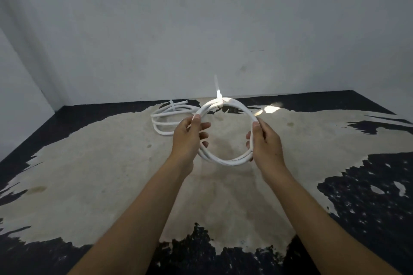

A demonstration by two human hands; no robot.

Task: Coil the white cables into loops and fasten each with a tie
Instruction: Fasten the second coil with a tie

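The coil of white cable is held up off the worktop, a round loop of several turns facing the camera. At the top of this coil sits a white tie, wrapped round the bundled turns, its free tail standing straight up. How tight it is drawn cannot be told from here.

The left hand grips the coil's left side, thumb in front and fingers curled through the ring. The right hand grips the coil's right side in the same way, thumb on the near face and fingers wrapped behind. Both are closed round the cable and carry its whole weight.

Behind the held coil and to its left lies a second coil, flat on the worktop, with its own tie round it near the far end. Beyond both rises a pale wall. The worktop below the held coil is dark, with a broad worn pale patch.

This coil appears to be at the end of its fastening step: looped, tied and being looked over. The next move probably calls for checking that the tie grips all the turns, then laying the coil down beside the second one without letting the loops spring out of shape.
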